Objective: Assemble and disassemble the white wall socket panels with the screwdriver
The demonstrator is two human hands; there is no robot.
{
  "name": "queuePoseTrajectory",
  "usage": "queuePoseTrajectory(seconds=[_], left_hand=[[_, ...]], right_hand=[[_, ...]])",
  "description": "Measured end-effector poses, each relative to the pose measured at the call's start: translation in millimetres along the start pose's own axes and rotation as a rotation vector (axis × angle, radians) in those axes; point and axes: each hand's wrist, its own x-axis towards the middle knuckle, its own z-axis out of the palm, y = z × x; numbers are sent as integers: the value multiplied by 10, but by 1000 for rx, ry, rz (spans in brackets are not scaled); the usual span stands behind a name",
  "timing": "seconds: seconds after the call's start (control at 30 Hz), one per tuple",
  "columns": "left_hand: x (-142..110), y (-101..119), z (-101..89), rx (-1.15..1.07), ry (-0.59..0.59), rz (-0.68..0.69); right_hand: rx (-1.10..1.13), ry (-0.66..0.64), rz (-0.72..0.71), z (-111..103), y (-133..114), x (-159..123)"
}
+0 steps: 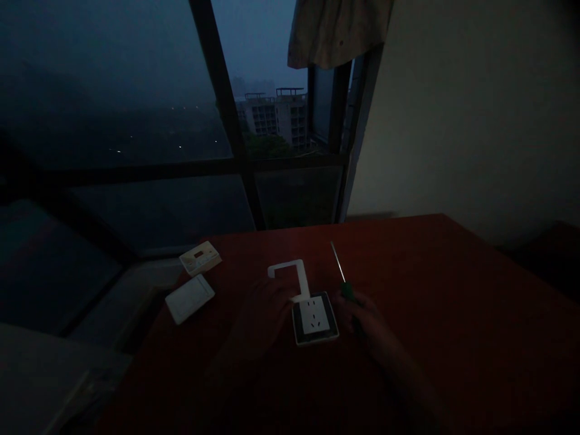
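In the dim head view, my right hand [368,319] is wrapped round the green handle of a screwdriver [338,262]; its metal shaft points up and away from me. My left hand [266,308] lies over the near left side of a white square frame [303,279], fingers bent onto it. Just below the frame, and touching or overlapping its near edge, is a wall socket [315,317] with a white slotted face and a dark surround. The socket lies face up between my two hands. Darkness hides much of my left fingers.
A white plate [189,298] and an open-centred white box [200,258] lie at the left edge of the reddish table [389,241]. Behind the table are a dark-framed window [299,162] and a short curtain [341,33]. A pale wall [462,121] stands on the right.
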Motion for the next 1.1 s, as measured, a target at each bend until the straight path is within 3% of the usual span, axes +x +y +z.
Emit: queuePoseTrajectory(seconds=[0.17, 0.37, 0.47, 0.6, 0.67, 0.9, 1.1], left_hand=[[45, 361, -37, -20, -6, 68], [-13, 547, 138, -39, -66, 119], [-83, 525, 207, -108, -60, 76], [-184, 403, 247, -249, 36, -134], [-221, 335, 268, -337, 15, -199], [-286, 206, 405, -455, -48, -251], [-285, 181, 465, -460, -33, -250]], right_hand=[[-34, -48, -13, 24, -24, -19], [-128, -12, -61, 45, 1, -31], [-160, -21, -71, 50, -7, -53], [-174, -28, -71, 48, -21, -71], [-181, -18, -58, 40, -18, -66], [-279, -47, 2, 33, -4, -27], [-438, 53, -146, 39, -23, 4]])
